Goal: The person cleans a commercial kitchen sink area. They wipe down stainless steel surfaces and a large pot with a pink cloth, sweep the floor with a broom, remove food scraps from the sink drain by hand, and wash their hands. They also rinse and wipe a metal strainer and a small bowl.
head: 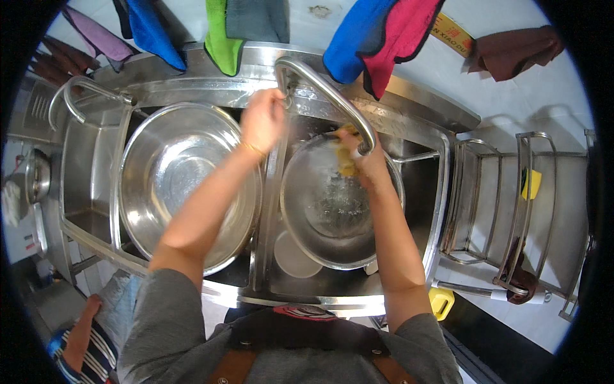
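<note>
My left hand (264,120) is at the base of the curved steel faucet (326,91), its fingers curled; blur hides whether they grip the tap's handle. My right hand (369,158) holds a yellow sponge or cloth (346,161) against the inside of a round metal basin (331,225) in the right sink compartment. The faucet's spout passes in front of that hand and hides part of it. Wet streaks show on the basin's bottom. Under its front edge, a pale round container (297,257) is partly covered. A larger shiny steel basin (187,163) rests over the compartment to the left.
Several coloured towels (383,43) hang on the back wall. Another faucet (74,96) is at the far left. Metal wall racks (523,211) on the right hold a yellow sponge (531,185). Another person's arm (79,331) shows at lower left.
</note>
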`<action>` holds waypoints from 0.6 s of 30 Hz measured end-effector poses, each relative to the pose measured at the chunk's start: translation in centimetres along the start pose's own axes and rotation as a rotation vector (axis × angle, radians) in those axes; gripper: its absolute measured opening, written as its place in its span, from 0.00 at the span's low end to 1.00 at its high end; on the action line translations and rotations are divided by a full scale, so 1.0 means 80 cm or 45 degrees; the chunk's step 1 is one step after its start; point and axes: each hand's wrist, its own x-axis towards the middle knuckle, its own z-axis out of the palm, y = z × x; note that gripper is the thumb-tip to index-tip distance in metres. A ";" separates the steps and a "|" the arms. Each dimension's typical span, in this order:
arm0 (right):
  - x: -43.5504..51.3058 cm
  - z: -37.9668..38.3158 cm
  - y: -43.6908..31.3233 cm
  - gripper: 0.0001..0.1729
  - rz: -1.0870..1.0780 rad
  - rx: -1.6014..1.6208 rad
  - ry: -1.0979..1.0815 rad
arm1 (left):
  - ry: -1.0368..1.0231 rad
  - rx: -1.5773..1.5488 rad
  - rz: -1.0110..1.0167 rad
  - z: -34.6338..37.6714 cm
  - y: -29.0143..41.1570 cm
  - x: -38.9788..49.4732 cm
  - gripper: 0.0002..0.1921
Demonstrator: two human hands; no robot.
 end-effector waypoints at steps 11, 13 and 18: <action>-0.058 -0.006 -0.089 0.35 0.163 -0.101 -0.041 | -0.989 0.793 0.338 -0.007 -0.087 0.158 0.18; -0.067 -0.029 -0.068 0.33 0.039 -0.270 0.018 | -0.875 0.654 0.359 -0.002 -0.081 0.151 0.17; -0.118 -0.050 -0.059 0.32 -0.003 -0.154 -0.013 | -0.470 0.545 0.152 -0.014 -0.083 0.088 0.19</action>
